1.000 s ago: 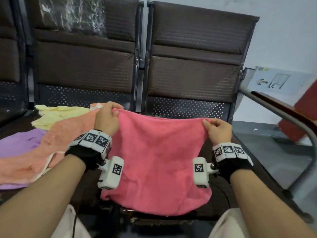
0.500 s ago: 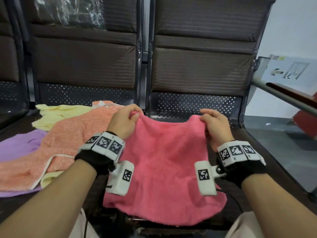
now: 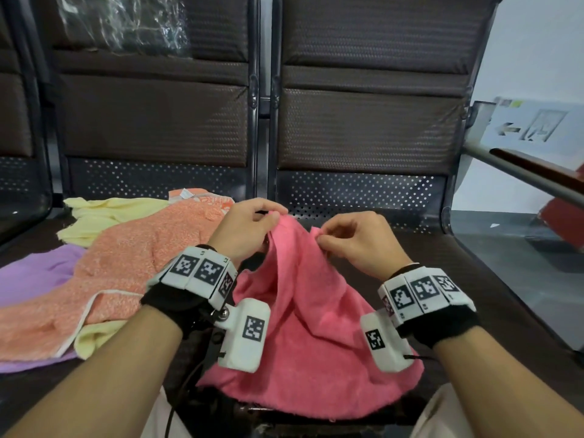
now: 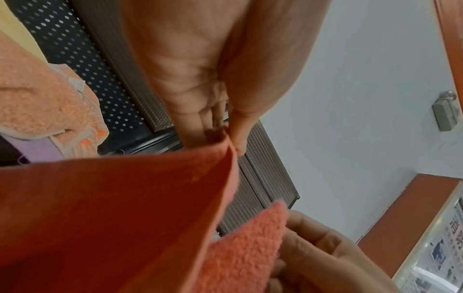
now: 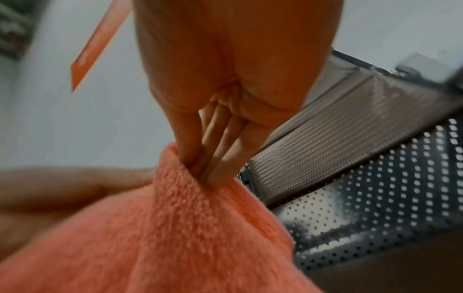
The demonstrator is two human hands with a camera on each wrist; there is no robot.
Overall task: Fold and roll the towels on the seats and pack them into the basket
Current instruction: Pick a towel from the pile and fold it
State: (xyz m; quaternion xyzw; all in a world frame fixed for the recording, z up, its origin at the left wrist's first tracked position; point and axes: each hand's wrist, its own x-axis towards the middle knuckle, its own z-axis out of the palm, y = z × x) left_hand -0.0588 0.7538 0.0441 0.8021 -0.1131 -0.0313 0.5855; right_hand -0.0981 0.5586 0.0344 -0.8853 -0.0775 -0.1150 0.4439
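Note:
A pink towel (image 3: 303, 336) hangs folded between my hands over the right seat, its lower edge near the seat's front. My left hand (image 3: 271, 221) pinches one top corner of the pink towel (image 4: 125, 218) between thumb and fingers. My right hand (image 3: 322, 238) pinches the other top corner of the pink towel (image 5: 175, 228), close beside the left. The two corners stand a short gap apart. No basket shows in any view.
On the left seat lie an orange towel (image 3: 126, 267), a yellow towel (image 3: 104, 213) and a purple towel (image 3: 34, 276), overlapping. Dark seat backs (image 3: 373, 121) rise behind. A metal armrest (image 3: 521, 175) runs along the right side.
My hands have come together from wide apart, bringing the pink towel's two top corners near each other, so the towel now folds down its middle.

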